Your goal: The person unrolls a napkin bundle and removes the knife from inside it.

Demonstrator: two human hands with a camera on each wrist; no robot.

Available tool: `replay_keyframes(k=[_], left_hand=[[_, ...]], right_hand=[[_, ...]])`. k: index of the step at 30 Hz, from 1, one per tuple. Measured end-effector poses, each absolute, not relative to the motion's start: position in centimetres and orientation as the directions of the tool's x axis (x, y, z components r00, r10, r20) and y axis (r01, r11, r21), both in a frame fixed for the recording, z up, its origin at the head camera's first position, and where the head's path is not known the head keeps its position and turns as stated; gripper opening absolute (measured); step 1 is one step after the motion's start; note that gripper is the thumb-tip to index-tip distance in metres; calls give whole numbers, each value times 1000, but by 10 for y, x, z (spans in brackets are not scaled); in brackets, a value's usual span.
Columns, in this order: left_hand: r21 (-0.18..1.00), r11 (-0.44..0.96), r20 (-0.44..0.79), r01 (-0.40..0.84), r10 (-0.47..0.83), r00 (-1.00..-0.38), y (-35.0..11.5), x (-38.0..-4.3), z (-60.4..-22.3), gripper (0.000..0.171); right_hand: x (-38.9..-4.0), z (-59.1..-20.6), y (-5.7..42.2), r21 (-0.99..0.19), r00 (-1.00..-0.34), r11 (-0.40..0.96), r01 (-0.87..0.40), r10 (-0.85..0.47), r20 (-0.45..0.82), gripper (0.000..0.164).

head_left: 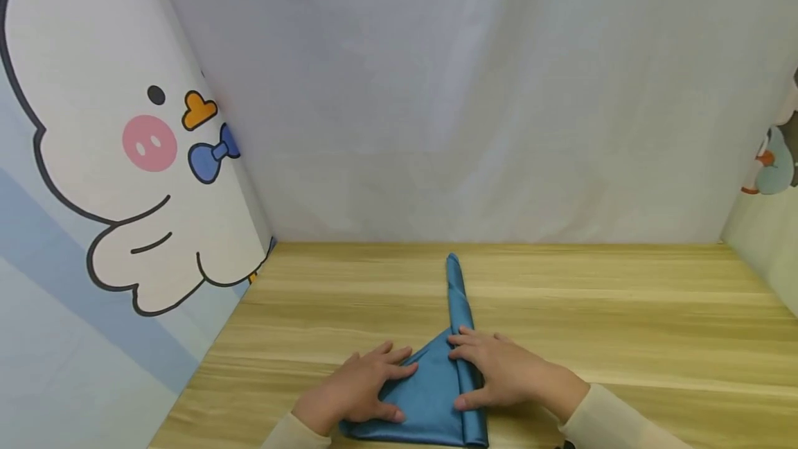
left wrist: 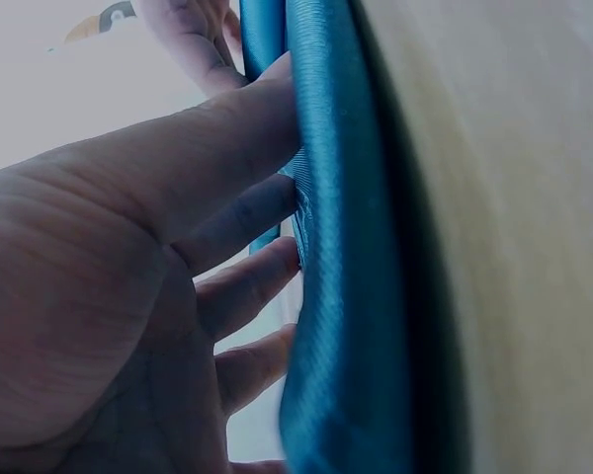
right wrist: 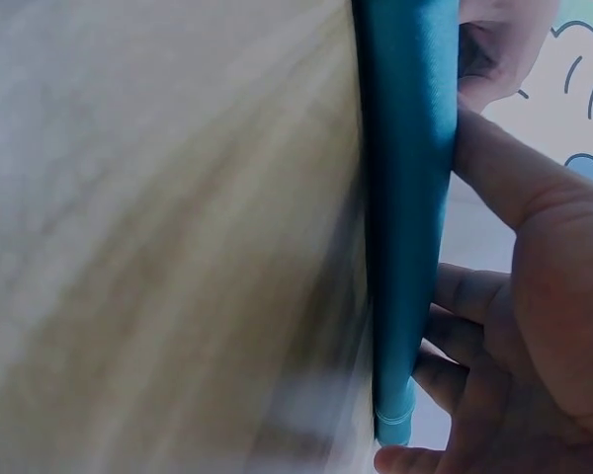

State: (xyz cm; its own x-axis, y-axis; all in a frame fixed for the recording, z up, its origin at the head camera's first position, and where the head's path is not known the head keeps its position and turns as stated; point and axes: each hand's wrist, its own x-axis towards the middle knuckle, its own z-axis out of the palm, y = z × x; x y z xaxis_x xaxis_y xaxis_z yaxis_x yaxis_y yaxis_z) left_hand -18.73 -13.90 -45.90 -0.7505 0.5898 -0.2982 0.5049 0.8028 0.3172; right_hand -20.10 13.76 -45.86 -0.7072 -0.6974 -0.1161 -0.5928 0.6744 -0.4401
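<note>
A shiny blue cloth [head_left: 430, 393] lies on the wooden table, its left part a flat, slanted sheet. Along its right side runs a long narrow roll [head_left: 459, 300] that points away from me and tapers at the far end. My left hand [head_left: 361, 388] rests on the flat part, fingers spread and thumb near the front edge. Across the roll lies my right hand [head_left: 506, 367], with fingertips and thumb reaching onto its left side. In the right wrist view, fairly straight fingers [right wrist: 465, 291] touch the rolled cloth [right wrist: 405, 188]. The left wrist view shows a thick folded cloth edge [left wrist: 341, 257] beside the fingertips.
The wood-grain table [head_left: 623, 317] stretches out on both sides of the cloth. A pale curtain-like backdrop [head_left: 467, 89] rises at its far edge. A panel with a cartoon bird [head_left: 81, 89] stands on the left, and another printed panel [head_left: 767, 227] on the right.
</note>
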Motion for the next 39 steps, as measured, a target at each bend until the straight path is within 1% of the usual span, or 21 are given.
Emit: replay_keyframes(k=[10,25,39], left_hand=[[313,802,-304,510,593,-746,-140,-189,-460,71],[310,797,-297,518,599,-744,-141,-188,-460,71],[310,800,-307,513,595,-743,-140,-188,-457,71]], right_hand=[[-199,-461,140,-441,-715,671,-596,-693,-88,78],[-197,-462,146,-451,-720,672,-587,-689,-90,78],[-194,-458,153,-459,-732,669,-584,-679,-58,70]])
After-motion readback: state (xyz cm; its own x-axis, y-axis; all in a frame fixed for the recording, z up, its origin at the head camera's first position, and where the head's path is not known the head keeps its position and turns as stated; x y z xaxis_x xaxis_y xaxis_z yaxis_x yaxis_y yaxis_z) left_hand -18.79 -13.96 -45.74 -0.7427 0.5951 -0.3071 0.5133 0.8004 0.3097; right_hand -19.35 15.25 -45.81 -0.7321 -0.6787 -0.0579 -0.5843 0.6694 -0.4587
